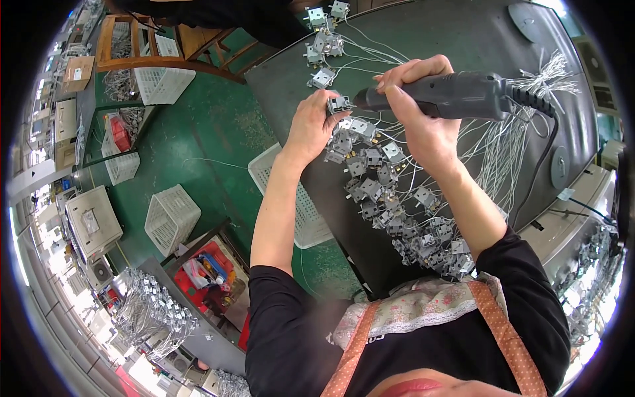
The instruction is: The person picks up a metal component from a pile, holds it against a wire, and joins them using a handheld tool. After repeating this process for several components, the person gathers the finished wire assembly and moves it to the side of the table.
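My left hand [308,130] pinches a small grey boxy switch-like part [339,104] at the edge of a dark tabletop [284,79]. Wrapped in my right hand [426,129] is a dark grey corded electric screwdriver [466,94], lying almost level. Its narrow nose points left and comes close to the held part; whether the two touch, I cannot tell. Many similar grey parts [374,188] lie heaped below my left hand along the table edge. Thin white wires [493,169] run from them across the tabletop, ending in a frayed bundle [552,76] at the far right.
The black screwdriver cord [544,162] curves down the table's right side. Beyond the left edge, a white plastic basket [301,205] stands close by, with another basket [173,218] on the green floor. A wooden chair [192,46] and a person in dark clothes [264,20] are at the far side.
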The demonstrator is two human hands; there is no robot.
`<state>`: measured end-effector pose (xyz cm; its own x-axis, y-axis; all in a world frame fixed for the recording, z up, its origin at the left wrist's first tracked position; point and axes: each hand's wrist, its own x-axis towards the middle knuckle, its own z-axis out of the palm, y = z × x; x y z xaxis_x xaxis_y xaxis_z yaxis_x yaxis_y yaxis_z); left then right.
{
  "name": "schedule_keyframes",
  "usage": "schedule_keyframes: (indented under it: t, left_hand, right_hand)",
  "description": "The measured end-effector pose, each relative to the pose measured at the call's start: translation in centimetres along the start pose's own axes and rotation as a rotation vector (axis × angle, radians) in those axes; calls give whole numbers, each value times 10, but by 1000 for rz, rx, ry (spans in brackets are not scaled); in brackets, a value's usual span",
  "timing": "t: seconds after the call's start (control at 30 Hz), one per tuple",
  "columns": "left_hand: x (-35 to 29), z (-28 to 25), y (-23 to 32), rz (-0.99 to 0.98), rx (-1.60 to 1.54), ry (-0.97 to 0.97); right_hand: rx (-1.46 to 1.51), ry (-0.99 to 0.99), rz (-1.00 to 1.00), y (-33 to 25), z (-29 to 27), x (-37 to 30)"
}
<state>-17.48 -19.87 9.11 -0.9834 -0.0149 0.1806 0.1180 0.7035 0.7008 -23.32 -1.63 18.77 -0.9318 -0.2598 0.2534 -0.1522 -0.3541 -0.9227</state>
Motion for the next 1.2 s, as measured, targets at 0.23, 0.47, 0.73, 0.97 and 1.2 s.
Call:
schedule_keyframes:
  t: [0.23, 0.47, 0.73, 0.97, 1.2]
  left_hand:
    - [-3, 1, -1, 7, 17, -10]
    - [-5, 4, -2, -27, -40, -1]
    - [-6, -13, 12, 13, -9, -77]
    - [0, -21, -13, -156, -545, -98]
    - [60, 11, -87, -534, 98, 52]
  right_hand:
    - [-71, -21, -1, 8, -1, -3]
    - [-22, 11, 67, 6, 2, 0]
    - [125, 61, 25, 4, -5, 10]
    - [-49, 129, 312, 69, -7, -2]
    - [-83, 141, 324, 74, 1, -16]
